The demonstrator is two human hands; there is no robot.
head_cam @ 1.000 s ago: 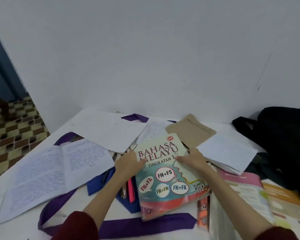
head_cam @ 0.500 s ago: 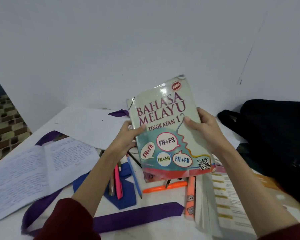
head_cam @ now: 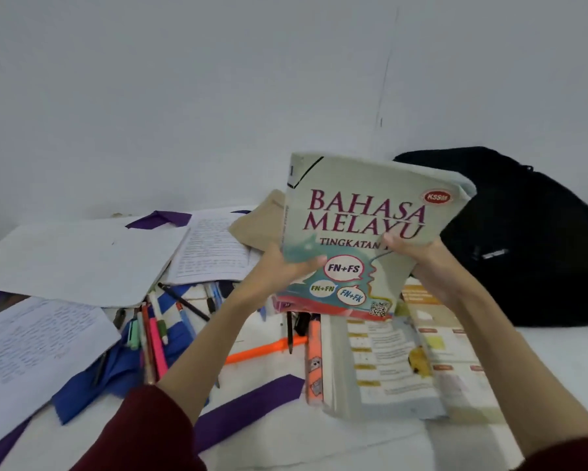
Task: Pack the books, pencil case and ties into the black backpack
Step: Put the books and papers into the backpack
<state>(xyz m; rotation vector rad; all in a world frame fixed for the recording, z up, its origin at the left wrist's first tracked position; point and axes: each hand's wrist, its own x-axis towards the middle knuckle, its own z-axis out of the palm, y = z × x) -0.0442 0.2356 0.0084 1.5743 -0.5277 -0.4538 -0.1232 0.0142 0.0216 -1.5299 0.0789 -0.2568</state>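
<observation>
I hold the Bahasa Melayu textbook [head_cam: 364,212] up off the table, tilted toward the right. My left hand [head_cam: 279,270] grips its lower left edge and my right hand [head_cam: 421,263] grips its right side. The black backpack [head_cam: 530,246] lies at the back right, just beyond the book. An open colourful textbook [head_cam: 404,365] lies flat under my right arm. Purple ties [head_cam: 248,406] stretch across the table front and back. A blue pencil case [head_cam: 116,375] lies under loose pens [head_cam: 153,341].
Open handwritten exercise books [head_cam: 31,341] and white sheets [head_cam: 78,260] cover the left half of the white table [head_cam: 557,362]. A brown-covered book [head_cam: 262,222] lies at the back. Orange highlighters [head_cam: 314,362] lie in the middle. A white wall stands behind.
The textbook has risen from the table into the air and moved right toward the backpack, both hands still gripping it. Pens beneath it are now uncovered.
</observation>
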